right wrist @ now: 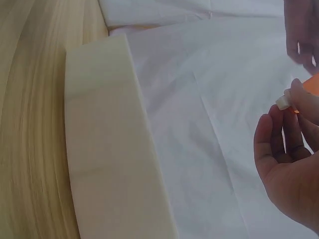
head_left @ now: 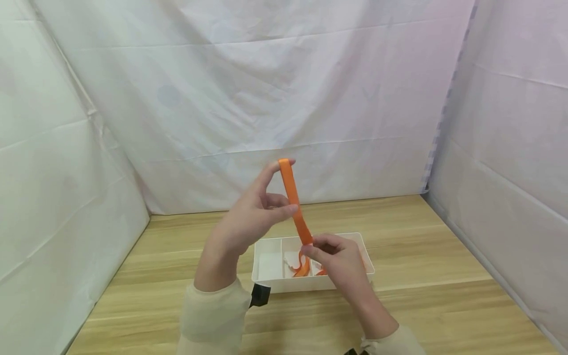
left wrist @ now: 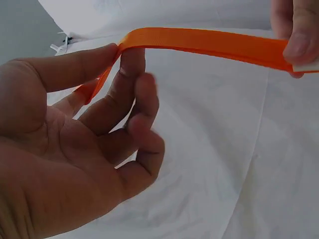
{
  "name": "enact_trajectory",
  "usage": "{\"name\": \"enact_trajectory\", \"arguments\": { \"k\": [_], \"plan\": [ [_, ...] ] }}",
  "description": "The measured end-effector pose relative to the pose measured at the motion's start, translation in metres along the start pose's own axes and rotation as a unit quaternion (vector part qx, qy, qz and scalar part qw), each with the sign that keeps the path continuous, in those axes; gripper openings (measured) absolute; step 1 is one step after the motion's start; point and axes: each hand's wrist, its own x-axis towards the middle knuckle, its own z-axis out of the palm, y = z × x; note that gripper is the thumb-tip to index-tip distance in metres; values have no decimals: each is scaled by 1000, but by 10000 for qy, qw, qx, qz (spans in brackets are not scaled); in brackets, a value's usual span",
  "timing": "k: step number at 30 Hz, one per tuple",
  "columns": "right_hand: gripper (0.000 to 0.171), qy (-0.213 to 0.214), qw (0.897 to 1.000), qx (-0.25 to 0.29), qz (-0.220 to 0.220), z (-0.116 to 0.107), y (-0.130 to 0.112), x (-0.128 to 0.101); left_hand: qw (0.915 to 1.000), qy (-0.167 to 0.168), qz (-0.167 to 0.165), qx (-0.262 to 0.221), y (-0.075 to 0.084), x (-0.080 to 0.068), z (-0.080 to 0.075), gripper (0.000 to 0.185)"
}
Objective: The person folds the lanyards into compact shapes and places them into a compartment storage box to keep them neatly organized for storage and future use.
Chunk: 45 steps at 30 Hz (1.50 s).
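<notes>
An orange ribbon (head_left: 289,182) is stretched between my two hands, above the tray. My left hand (head_left: 248,217) pinches it between the thumb and a finger, while the extended index finger carries a loop of it at the top. From that pinch the doubled ribbon (left wrist: 199,42) runs to my right hand (head_left: 341,261). Thumb and fingers of the right hand grip the lower end, where a small white piece (right wrist: 283,102) sticks out at the fingertips. The other fingers of the left hand (left wrist: 65,144) are bent loosely and hold nothing.
Below the hands a white divided tray (head_left: 268,285) stands on the wooden table (head_left: 177,276). Curled orange ribbon pieces (head_left: 302,267) with white bits lie in its middle compartment, and more orange shows farther right. White cloth (head_left: 275,88) hangs behind and at both sides.
</notes>
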Motion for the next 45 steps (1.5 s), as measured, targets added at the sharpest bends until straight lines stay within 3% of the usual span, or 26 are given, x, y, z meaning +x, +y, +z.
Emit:
{"name": "enact_trajectory", "arguments": {
  "k": [5,8,11,18,25,28,31,34,37,39,41,45],
  "plan": [
    [25,254,9990,50,-370,-2,7,23,9943,-907,19,-567,-22,-1,5,81],
    [30,315,9952,212,-904,-3,7,34,9853,-1429,57,-932,-42,4,10,81],
    [33,324,9868,387,-1536,-3,7,38,9782,-1693,-131,-1193,-58,9,14,82],
    [37,438,9606,483,-2702,-1,5,37,9678,-1699,-778,-1687,-71,17,18,78],
    [29,383,9145,358,-4011,3,7,41,9687,-1653,-864,-1640,-76,19,17,68],
    [25,587,9045,255,-4217,4,9,42,9693,-1703,-831,-1569,-77,18,16,62],
    [22,882,9157,107,-3918,2,13,42,9708,-1685,-744,-1534,-78,14,13,56],
    [19,1082,9440,68,-3117,0,15,41,9777,-1401,-401,-1510,-76,8,9,51],
    [13,1008,9711,-15,-2165,-1,13,39,9844,-764,114,-1579,-74,6,10,45],
    [13,873,9835,-230,-1569,0,11,37,9841,-236,381,-1718,-73,8,14,37],
    [18,709,9904,-480,-1083,1,7,34,9799,295,576,-1885,-74,12,20,33],
    [23,347,9986,-340,-223,2,2,28,9662,1138,881,-2140,-80,20,32,31]
  ]
}}
